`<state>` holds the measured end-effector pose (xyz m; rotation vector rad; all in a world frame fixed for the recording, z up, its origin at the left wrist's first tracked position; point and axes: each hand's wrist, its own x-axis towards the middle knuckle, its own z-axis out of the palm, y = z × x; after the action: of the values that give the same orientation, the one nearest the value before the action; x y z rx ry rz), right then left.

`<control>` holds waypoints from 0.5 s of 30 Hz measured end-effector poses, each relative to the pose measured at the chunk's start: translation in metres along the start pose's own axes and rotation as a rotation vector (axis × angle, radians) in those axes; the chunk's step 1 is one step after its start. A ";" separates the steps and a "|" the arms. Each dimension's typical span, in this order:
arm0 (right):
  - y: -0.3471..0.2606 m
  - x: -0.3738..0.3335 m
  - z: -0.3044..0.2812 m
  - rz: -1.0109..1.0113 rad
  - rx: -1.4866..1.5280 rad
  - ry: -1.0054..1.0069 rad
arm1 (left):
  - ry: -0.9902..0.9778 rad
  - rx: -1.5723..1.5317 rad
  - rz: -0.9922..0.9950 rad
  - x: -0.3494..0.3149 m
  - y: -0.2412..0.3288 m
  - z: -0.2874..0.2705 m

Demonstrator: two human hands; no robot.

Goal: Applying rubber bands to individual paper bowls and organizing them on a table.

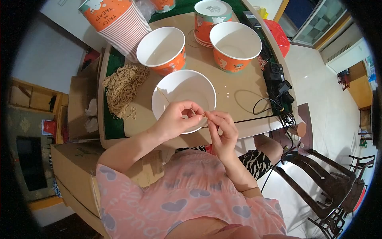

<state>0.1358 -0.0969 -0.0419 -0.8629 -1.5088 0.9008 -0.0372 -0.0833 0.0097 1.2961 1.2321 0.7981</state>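
My left hand and my right hand meet at the near rim of a white-lined paper bucket. Thumb and forefinger of each are pinched together, fingertips almost touching, on a small tan bit that looks like the end of a string. A thin tan string shows against the bucket's inner left side, near my left hand. To the left lies a loose heap of tan string. Whether the string at the fingertips passes through the bucket wall is hidden.
Two more orange paper buckets stand upright behind, one left and one right. An upside-down bucket stack and a tall leaning stack are farther back. A black power adapter with cables lies along the table's right edge.
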 end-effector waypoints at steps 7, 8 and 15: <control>0.002 -0.003 0.003 -0.055 -0.085 0.015 | 0.007 -0.059 -0.069 0.000 -0.004 -0.002; 0.002 -0.002 0.002 -0.046 -0.071 0.008 | 0.017 -0.053 -0.088 0.000 -0.005 -0.002; -0.009 0.013 -0.009 0.120 -0.047 -0.030 | 0.011 0.117 0.038 -0.001 0.006 -0.002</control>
<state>0.1433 -0.0886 -0.0276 -0.9867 -1.5210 0.9730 -0.0380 -0.0829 0.0165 1.4145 1.2824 0.7704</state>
